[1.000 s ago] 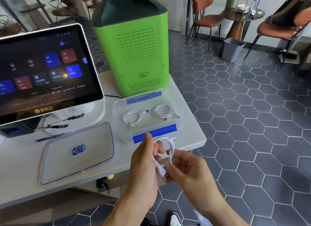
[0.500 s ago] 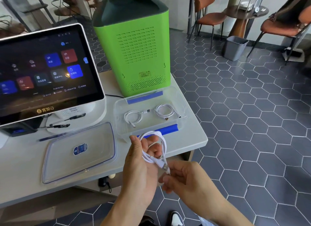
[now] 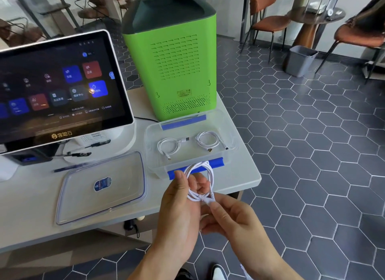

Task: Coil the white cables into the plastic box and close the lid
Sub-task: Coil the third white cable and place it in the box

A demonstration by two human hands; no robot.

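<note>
A clear plastic box (image 3: 152, 138) with blue clips stands open at the table's right end. Inside lie two coiled white cables, one at the left (image 3: 169, 147) and one at the right (image 3: 209, 141). Its clear lid (image 3: 83, 200) lies flat on the table to the left. My left hand (image 3: 179, 208) holds a third white cable (image 3: 210, 175) wound in a loop around its fingers, just in front of the box's near blue clip. My right hand (image 3: 231, 219) pinches the cable's end at the bottom of the loop.
A green machine (image 3: 173, 56) stands right behind the box. A touchscreen terminal (image 3: 58, 87) fills the table's left, with pens (image 3: 98, 143) at its base. The table's edge (image 3: 245, 186) runs just right of the box. Chairs and a grey bin (image 3: 300, 60) stand on the tiled floor.
The cable has been wound into a tighter loop on my left hand's fingers. Both hands have risen a little toward the box's near edge.
</note>
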